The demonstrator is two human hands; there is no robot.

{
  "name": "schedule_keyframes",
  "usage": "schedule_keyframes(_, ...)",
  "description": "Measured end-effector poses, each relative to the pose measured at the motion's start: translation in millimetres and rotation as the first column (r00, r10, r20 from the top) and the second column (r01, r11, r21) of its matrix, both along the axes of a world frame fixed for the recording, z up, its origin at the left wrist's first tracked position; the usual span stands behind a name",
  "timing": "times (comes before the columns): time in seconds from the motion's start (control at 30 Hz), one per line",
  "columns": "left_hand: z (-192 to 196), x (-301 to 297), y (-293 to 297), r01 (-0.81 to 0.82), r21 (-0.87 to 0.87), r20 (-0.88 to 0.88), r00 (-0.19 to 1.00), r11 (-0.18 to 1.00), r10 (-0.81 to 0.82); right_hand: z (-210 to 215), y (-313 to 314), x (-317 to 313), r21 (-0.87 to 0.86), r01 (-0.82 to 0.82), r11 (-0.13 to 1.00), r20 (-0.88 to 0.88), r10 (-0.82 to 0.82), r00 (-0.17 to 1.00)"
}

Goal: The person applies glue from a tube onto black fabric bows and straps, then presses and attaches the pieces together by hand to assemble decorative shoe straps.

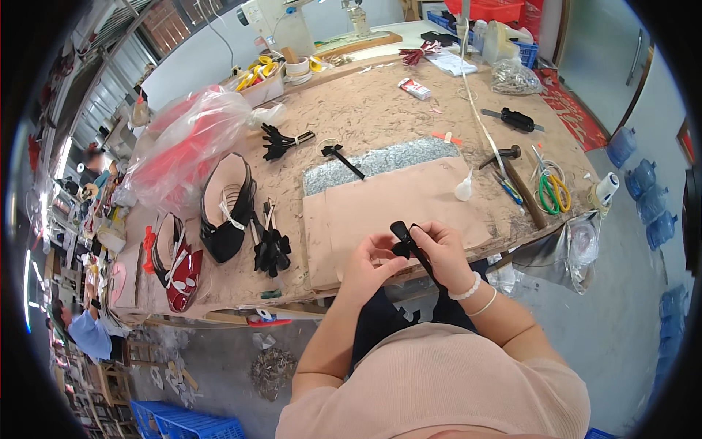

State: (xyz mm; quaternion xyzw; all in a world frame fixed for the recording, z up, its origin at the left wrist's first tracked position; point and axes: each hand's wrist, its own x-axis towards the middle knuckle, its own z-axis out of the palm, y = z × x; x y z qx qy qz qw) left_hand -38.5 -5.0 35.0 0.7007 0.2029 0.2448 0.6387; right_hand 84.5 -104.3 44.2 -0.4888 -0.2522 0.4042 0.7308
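Over the front edge of the worktable, both my hands hold a black bow strap (418,252). My right hand (444,257) pinches it near its upper end, while the long tail hangs down beside the palm. Curled around the bow's folded lower side is my left hand (371,269), its fingertips partly hidden. A similar black bow strap (342,161) lies on the table ahead, across a grey speckled slab (387,162). Just below my hands' far side spreads a beige sheet (380,212), which covers part of the slab.
Left are black shoe uppers (225,241), a red glossy upper (183,282), bundled black straps (272,252) and a plastic bag (190,139). Right are a hammer (525,183), green-and-yellow-handled scissors (553,192), a white squeeze bottle (463,187) and a black-handled knife (516,119). Other people sit far left.
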Motion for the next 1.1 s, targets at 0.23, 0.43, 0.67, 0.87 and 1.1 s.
schedule_keyframes(0.23,-18.2,8.8,-12.6,-0.064,-0.319,0.104,0.989,0.946,0.102,-8.2,-2.0,-1.5,0.066,0.031,0.997,-0.127,-0.023,0.992)
schedule_keyframes(0.43,-23.4,8.9,-7.1,0.204,-0.655,0.323,0.946,0.728,0.026,-13.5,0.3,-3.4,0.094,-0.009,0.996,-0.313,0.039,0.949)
schedule_keyframes(0.67,-12.0,12.8,-8.0,-0.464,0.734,0.417,0.884,0.495,0.210,-19.7,-4.9,4.2,-0.045,0.020,0.999,-0.243,-0.031,0.970)
schedule_keyframes(0.87,-21.7,9.9,5.9,-0.408,0.187,0.224,0.903,0.894,0.365,-27.9,-6.3,35.1,-0.052,0.338,0.940,0.166,-0.326,0.931)
schedule_keyframes(1.1,-18.1,7.2,10.4,0.065,-0.570,0.380,0.905,0.819,0.193,-17.8,-13.4,114.1,-0.313,0.385,0.868,0.610,-0.127,0.782)
